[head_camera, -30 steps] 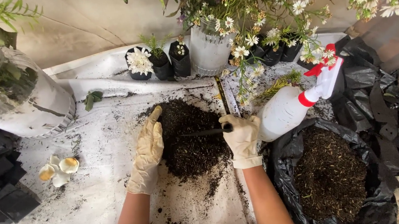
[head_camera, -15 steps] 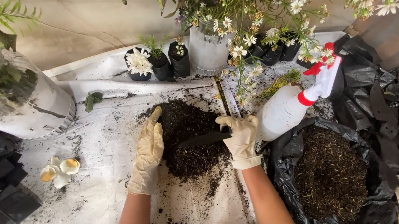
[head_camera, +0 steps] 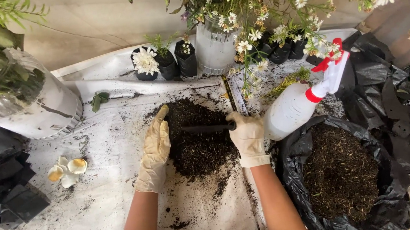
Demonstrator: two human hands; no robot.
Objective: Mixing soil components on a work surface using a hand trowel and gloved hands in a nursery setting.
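I'm seeing the soil pile sitting mid-sheet. Right hand is gripping a black trowel, blade lying across the pile. Left hand is resting flat and open against the pile's left edge. Spray bottle is lying just right, soil bag beyond.

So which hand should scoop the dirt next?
Probably the right hand: it grips the black trowel lying across the soil pile. The left hand just rests flat against the pile's edge.
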